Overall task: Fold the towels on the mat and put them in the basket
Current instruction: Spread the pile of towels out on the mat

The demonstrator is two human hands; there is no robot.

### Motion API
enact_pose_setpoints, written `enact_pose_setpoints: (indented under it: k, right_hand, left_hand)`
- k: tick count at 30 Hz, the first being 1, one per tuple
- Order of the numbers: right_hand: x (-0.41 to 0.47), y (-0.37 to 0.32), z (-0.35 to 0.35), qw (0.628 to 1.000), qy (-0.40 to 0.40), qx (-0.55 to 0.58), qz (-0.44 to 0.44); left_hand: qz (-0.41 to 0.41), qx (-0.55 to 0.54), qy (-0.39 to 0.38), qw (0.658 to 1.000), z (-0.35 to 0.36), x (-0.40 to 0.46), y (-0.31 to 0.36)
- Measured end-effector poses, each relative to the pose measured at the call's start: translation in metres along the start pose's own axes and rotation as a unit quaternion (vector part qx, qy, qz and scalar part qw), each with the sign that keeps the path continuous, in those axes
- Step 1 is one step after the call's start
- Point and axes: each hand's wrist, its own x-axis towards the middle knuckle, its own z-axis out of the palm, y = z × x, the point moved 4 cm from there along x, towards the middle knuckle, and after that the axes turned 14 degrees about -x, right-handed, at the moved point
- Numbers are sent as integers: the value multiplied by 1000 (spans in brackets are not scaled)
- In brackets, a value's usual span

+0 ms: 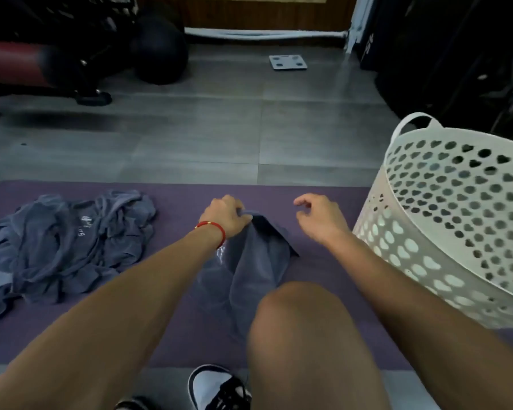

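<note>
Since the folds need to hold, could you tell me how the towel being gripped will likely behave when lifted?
Probably floppy: the towel droops in creases from the left hand. Likely light, as one pinch raises its corner. Folds may slump without the right hand.

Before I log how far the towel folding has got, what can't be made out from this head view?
- Basket: its inside is hidden by its own wall and cut by the right edge.
- Towel held by the left hand: the near end is hidden behind the knee.
- Towel pile: cut by the left edge; the count is unclear.
- Lettering on the pile: too small to read.
</note>
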Motion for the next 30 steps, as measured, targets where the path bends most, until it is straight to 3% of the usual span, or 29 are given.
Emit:
enact_pose_setpoints:
  k: [5, 8, 10, 12, 14, 17, 19, 22, 25, 27, 30]
  right_hand:
    - [-25, 56, -20, 990, 66, -121, 28]
    - [-37, 63, -16, 999, -6, -43, -25]
    - [-41, 49, -13, 995, -53, 2, -86]
    - [-38, 47, -24, 999, -18, -3, -41]
    - [-46, 58, -53, 993, 112, -21, 33]
    - [-85, 85, -95, 942, 286, -172, 32]
    - [-102, 119, -110, 917, 257, -295, 80]
    - [-121, 188, -122, 935, 113, -249, 228]
    - [-152, 251, -143, 893, 196, -263, 309]
    - [-167, 282, -152, 898, 199, -189, 344]
    - [-184, 301, -165, 908, 239, -72, 336]
  left_hand:
    - [121, -18, -34, 992, 31, -1, 83]
    - [223, -17, -83, 971, 43, -17, 122]
    - [244, -26, -102, 964, 43, -22, 132]
    - [220, 13, -105, 970, 41, -20, 128]
    - [166, 53, -124, 977, 46, -12, 124]
    - [76, -71, -205, 973, 69, -17, 150]
    - [-22, -202, -286, 936, 94, -32, 185]
    - [-111, -236, -379, 888, 140, -45, 228]
    - [-142, -264, -390, 871, 181, -42, 249]
    - [-123, -329, -357, 865, 203, -41, 255]
    - [-102, -465, -303, 826, 221, -53, 276]
